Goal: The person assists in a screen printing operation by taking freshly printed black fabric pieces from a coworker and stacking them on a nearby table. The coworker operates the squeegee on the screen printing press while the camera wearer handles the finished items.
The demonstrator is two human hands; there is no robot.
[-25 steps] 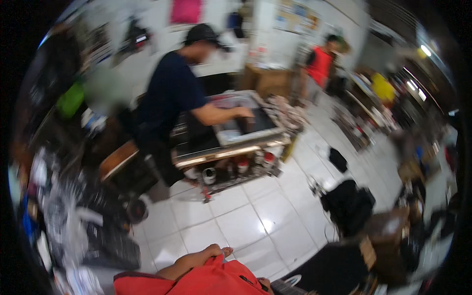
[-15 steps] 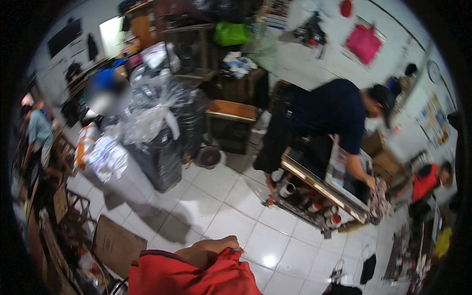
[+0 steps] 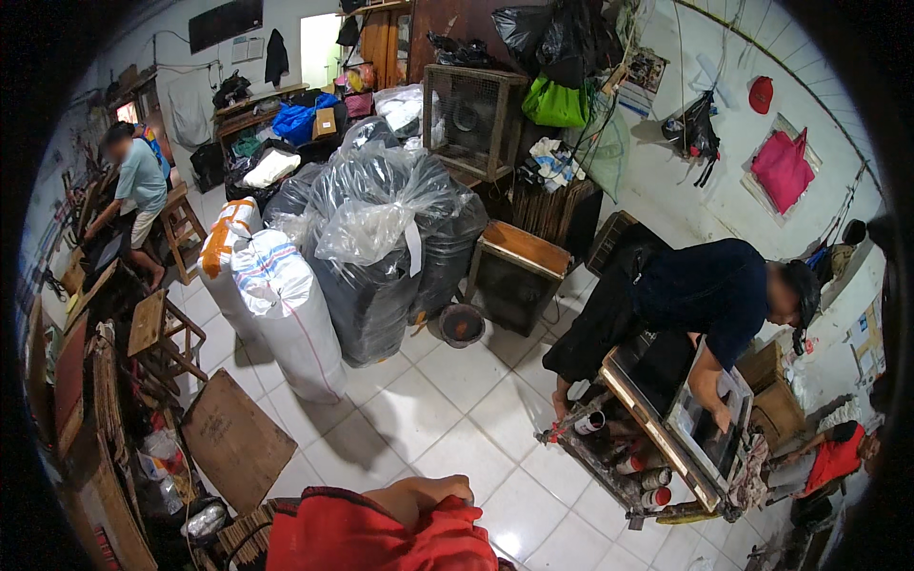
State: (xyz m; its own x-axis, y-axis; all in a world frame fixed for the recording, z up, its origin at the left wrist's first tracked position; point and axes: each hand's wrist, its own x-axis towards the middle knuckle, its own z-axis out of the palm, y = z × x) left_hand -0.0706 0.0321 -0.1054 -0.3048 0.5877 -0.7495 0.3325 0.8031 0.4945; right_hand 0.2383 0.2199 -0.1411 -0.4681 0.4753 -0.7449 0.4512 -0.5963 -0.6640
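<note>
Head view, lower edge: the person's bare left hand (image 3: 446, 489) lies curled against a loose red fabric garment with dark edging (image 3: 367, 538), with glossy white square floor tiles (image 3: 446, 428) beyond. I can't tell whether its grip is closed on the garment; the right hand is out of sight. Holding soft fabric well, I'd say, takes a gathered fold; a thin edge could slip.

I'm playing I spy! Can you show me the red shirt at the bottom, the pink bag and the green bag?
Red shirt (image 3: 376, 541): head view, middle of its cloth.
Pink bag (image 3: 784, 173): head view, middle of its front.
Green bag (image 3: 555, 102): head view, middle of its side.
</note>
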